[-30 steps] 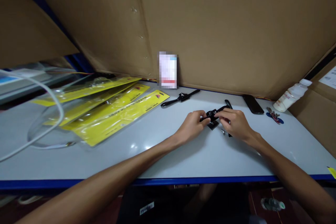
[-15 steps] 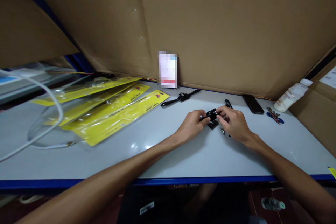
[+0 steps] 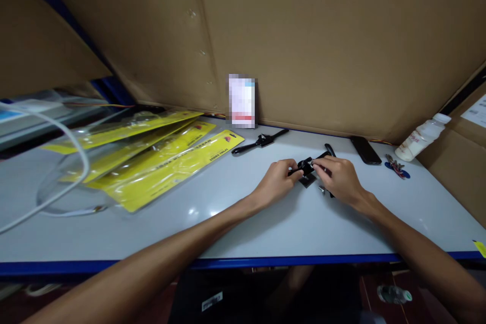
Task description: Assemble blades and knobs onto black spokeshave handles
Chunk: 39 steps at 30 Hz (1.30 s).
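My left hand (image 3: 280,179) is closed on one side of a black spokeshave (image 3: 305,166), holding it just over the table. The fingers of my right hand (image 3: 337,174) pinch a small silver screw (image 3: 312,163) at the spokeshave's body; fingertips partly hide it. Beneath the body a flat dark metal plate (image 3: 308,180) shows. A loose silver screw (image 3: 322,190) lies on the table under my right hand. Past the right fingers a black handle (image 3: 329,150) sticks out; whether it belongs to the held spokeshave I cannot tell. A second spokeshave (image 3: 261,142) lies farther back.
Yellow blister packs (image 3: 174,172) are piled on the left of the table (image 3: 235,235), with a white cable (image 3: 81,162) in front. A phone (image 3: 365,150), keys (image 3: 397,167) and a bottle (image 3: 421,139) are at the right. A blurred card (image 3: 242,101) leans against the cardboard wall (image 3: 322,50).
My right fingers have shifted slightly at the spokeshave's body, and more of the black handle behind them shows. My left hand keeps its hold in the same place.
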Each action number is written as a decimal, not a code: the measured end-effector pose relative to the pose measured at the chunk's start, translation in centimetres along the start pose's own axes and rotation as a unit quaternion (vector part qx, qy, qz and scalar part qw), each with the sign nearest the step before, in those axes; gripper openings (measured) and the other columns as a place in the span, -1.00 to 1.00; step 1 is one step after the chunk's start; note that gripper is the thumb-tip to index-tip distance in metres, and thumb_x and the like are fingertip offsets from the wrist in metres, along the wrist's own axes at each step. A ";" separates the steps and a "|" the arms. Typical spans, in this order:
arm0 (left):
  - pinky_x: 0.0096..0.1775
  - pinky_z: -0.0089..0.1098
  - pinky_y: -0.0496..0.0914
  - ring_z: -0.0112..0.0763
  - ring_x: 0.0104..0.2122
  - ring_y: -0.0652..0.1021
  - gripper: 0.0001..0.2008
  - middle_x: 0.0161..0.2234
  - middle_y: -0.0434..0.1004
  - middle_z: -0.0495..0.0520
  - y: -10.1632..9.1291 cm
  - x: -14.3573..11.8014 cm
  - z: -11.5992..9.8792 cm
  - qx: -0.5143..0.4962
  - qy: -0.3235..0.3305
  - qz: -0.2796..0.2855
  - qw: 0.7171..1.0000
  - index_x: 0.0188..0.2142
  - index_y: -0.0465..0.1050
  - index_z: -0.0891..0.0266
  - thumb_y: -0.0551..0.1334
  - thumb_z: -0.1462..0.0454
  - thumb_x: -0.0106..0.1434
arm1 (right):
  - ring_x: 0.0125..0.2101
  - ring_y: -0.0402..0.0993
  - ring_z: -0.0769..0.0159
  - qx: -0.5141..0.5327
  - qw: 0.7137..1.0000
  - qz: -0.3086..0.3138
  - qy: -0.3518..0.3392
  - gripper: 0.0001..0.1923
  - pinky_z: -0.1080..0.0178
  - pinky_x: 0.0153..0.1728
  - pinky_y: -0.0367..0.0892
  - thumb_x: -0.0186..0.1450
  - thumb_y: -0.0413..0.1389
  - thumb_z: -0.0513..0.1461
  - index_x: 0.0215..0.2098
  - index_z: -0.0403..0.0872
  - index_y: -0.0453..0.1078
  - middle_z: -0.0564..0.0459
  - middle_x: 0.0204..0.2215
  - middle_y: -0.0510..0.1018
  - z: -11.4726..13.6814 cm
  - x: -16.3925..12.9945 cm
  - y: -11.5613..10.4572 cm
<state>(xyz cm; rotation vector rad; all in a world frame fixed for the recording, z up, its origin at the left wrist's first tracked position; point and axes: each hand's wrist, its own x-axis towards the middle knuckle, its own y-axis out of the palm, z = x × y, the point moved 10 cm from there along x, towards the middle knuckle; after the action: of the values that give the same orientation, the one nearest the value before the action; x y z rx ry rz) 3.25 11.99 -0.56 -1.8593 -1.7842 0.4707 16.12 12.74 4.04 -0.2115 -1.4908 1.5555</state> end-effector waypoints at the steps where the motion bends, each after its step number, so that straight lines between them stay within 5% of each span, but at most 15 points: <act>1: -0.45 -0.40 0.04 -0.44 -0.56 0.23 -0.83 -0.63 0.22 -0.14 0.0 0.0 -0.1 0.003 0.002 0.001 1.000 -0.44 0.39 0.21 0.17 0.21 0.26 | -0.37 0.50 0.30 0.012 1.000 -0.002 -0.006 -0.76 0.28 -0.33 0.28 0.37 0.07 -0.28 -0.10 -0.03 0.57 0.03 -0.32 0.63 0.2 0.0 0.0; 8: -0.45 -0.40 0.04 -0.43 -0.54 0.27 -0.84 -0.62 0.20 -0.13 0.0 -0.2 -0.5 0.033 0.010 0.002 0.999 -0.44 0.39 0.22 0.19 0.27 0.27 | -0.37 0.47 0.34 0.031 0.998 0.042 -0.040 -0.78 0.28 -0.31 0.27 0.39 0.08 -0.24 -0.28 -0.05 0.58 0.03 -0.31 0.58 1.2 -0.2 1.0; 21: -0.44 -0.39 0.04 -0.41 -0.56 0.28 -0.87 -0.61 0.29 -0.09 0.1 -0.3 -0.9 0.083 0.043 -0.005 0.996 -0.39 0.41 0.21 0.17 0.30 0.30 | -0.42 0.40 0.37 0.062 0.998 0.002 -0.012 -0.75 0.29 -0.37 0.24 0.39 0.06 -0.23 -0.44 -0.08 0.44 0.04 -0.34 0.54 0.5 -0.1 0.3; 26: -0.44 -0.38 0.04 -0.41 -0.57 0.27 -0.87 -0.60 0.30 -0.08 0.3 -0.4 -1.0 0.079 0.044 0.004 0.996 -0.39 0.42 0.21 0.16 0.31 0.30 | -0.47 0.36 0.36 0.054 0.998 0.007 0.032 -0.97 0.29 -0.39 0.22 0.30 0.16 -0.27 -0.31 -0.04 0.37 0.11 -0.41 0.51 -0.9 0.1 0.8; 32: -0.42 -0.38 0.10 -0.39 -0.52 0.33 -0.86 -0.54 0.41 -0.04 0.6 -0.6 -1.2 0.076 0.058 0.015 0.995 -0.38 0.45 0.22 0.15 0.31 0.29 | -0.37 0.39 0.34 0.083 0.996 0.020 -0.035 -0.74 0.29 -0.34 0.22 0.25 -0.01 -0.46 -0.32 -0.06 0.46 0.04 -0.32 0.49 0.6 -0.2 1.2; 36: -0.42 -0.38 0.10 -0.38 -0.52 0.35 -0.85 -0.53 0.42 -0.03 0.5 -0.6 -1.2 0.079 0.057 0.012 0.995 -0.39 0.44 0.22 0.15 0.30 0.29 | -0.40 0.39 0.36 0.116 0.993 0.020 -0.013 -0.85 0.29 -0.39 0.23 0.22 0.08 -0.39 -0.41 -0.07 0.44 0.04 -0.32 0.49 0.6 -0.1 1.1; 39: -0.44 -0.39 0.08 -0.39 -0.53 0.33 -0.85 -0.56 0.38 -0.05 0.6 -0.6 -1.2 0.082 0.050 0.015 0.995 -0.39 0.44 0.21 0.15 0.29 0.30 | -0.46 0.37 0.36 0.119 0.992 0.011 0.038 -0.97 0.29 -0.40 0.23 0.27 0.13 -0.30 -0.30 -0.06 0.38 0.08 -0.39 0.49 -0.3 0.0 1.2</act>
<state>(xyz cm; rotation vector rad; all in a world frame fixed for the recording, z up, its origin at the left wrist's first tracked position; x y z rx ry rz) 4.36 11.21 -0.02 -1.7672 -1.6049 0.5096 15.78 13.14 2.95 -0.1475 -1.2363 1.7086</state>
